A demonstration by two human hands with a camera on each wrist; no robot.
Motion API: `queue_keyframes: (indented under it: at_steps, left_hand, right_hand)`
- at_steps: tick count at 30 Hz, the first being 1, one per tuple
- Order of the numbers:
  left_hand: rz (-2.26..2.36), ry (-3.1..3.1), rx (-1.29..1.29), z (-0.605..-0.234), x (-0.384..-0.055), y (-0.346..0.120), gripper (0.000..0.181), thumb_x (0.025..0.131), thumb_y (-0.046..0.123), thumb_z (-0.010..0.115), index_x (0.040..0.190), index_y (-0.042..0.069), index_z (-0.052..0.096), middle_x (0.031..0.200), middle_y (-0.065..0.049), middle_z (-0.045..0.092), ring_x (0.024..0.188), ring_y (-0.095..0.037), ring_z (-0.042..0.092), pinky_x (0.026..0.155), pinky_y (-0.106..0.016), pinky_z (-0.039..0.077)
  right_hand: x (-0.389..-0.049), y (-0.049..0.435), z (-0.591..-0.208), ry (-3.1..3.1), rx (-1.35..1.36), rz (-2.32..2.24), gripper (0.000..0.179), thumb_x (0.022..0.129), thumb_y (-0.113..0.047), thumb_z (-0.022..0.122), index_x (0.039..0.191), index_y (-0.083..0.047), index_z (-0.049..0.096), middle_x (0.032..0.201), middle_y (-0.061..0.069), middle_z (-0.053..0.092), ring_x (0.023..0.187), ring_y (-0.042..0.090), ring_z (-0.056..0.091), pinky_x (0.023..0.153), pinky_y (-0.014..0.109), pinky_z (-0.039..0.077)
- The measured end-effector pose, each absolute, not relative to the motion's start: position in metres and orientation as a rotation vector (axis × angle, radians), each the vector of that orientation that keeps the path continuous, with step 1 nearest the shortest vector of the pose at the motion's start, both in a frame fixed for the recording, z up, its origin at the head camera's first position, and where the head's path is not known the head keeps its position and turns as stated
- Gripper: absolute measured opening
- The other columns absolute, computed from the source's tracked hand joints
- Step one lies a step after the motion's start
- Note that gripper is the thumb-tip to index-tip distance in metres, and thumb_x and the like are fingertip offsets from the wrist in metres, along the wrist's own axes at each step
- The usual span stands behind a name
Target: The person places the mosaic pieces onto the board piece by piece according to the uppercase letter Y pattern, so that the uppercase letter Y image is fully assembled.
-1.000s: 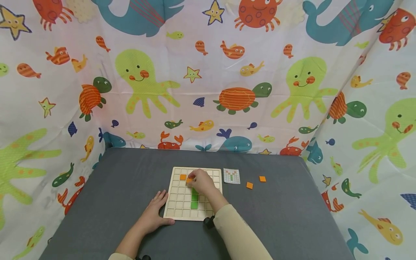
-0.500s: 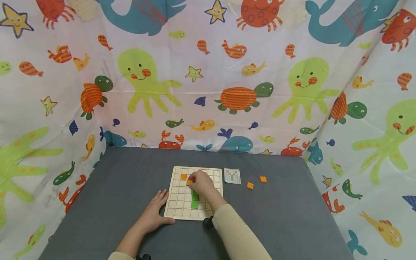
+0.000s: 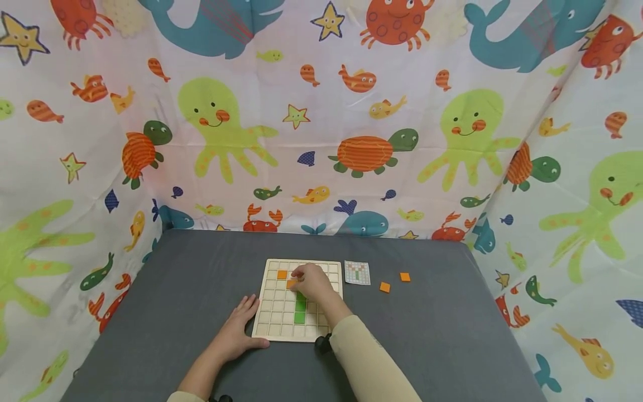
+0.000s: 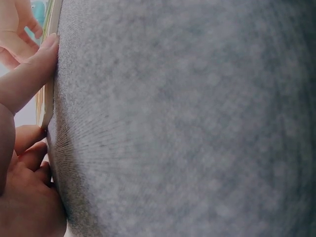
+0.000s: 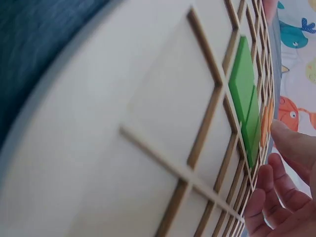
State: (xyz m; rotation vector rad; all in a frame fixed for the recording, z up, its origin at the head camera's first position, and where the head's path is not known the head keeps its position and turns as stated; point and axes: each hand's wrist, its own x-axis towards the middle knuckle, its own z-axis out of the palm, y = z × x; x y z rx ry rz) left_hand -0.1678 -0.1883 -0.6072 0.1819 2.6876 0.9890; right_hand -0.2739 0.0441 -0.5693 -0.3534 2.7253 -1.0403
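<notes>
A pale wooden grid board [image 3: 273, 321] lies on the table. My left hand [image 3: 238, 330] rests at its lower left corner, fingers along the left edge and thumb on the near edge; the left wrist view shows the thumb [image 4: 37, 69] against the board's side. Over the upper middle cells my right hand [image 3: 316, 283] pinches an orange square tile [image 3: 290, 284] with thumb and fingertips, partly covering it. Another orange tile [image 3: 282, 274] sits in a cell up and left. Green tiles [image 3: 300, 310] form a column below; the right wrist view shows these green tiles [image 5: 245, 94] set among the ridges.
Right of the board lies a small card [image 3: 357, 273] printed with a coloured grid pattern. Two loose orange tiles, a nearer one [image 3: 384, 287] and a farther one [image 3: 404, 277], lie beyond it on the grey tablecloth [image 3: 442, 335]. A sea-animal curtain [image 3: 311, 100] hangs behind and at both sides.
The orange tile under my right fingers has shifted slightly toward me on the board, and more of it shows. My left hand keeps its place at the corner.
</notes>
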Motion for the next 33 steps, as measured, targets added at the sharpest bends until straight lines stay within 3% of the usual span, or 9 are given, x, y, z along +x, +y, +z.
queue_keyframes:
  at_steps: [16,33]
  left_hand:
    - [0.995,2.7,0.188,-0.606,-0.167,-0.187,0.118,0.065,0.05,0.092,0.158,0.007,0.033,0.168,-0.013,0.023,0.156,-0.038,0.011,0.118,-0.065,0.023]
    - [0.975,2.702,0.175,-0.607,-0.167,-0.187,0.118,0.064,0.048,0.092,0.158,0.008,0.034,0.168,-0.013,0.023,0.156,-0.037,0.011,0.118,-0.066,0.022]
  right_hand:
    - [-0.264,0.077,-0.549,2.822,-0.398,-1.121,0.026,0.093,-0.018,0.075,0.118,-0.011,0.074,0.114,0.006,0.066,0.092,0.018,0.06,0.072,0.032,0.052]
    - [-0.248,0.121,-0.539,2.929,-0.379,-1.231,0.031,0.091,-0.017,0.076,0.122,-0.012,0.072,0.115,0.006,0.068,0.099,0.026,0.067,0.078,0.038,0.056]
